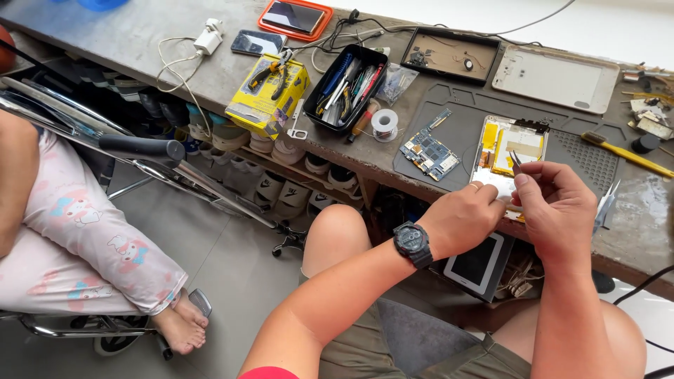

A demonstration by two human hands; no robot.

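An opened tablet body with yellow parts inside lies on a dark grey work mat. My right hand pinches metal tweezers whose tips point at the tablet's lower half. My left hand, with a ring on one finger and a black watch on the wrist, rests on the tablet's near edge beside the right hand. A blue circuit board lies on the mat left of the tablet.
A black tray of tools, a yellow box with pliers on top, a solder spool, a phone in an orange case and a white back cover lie on the bench. A seated person's legs are at the left.
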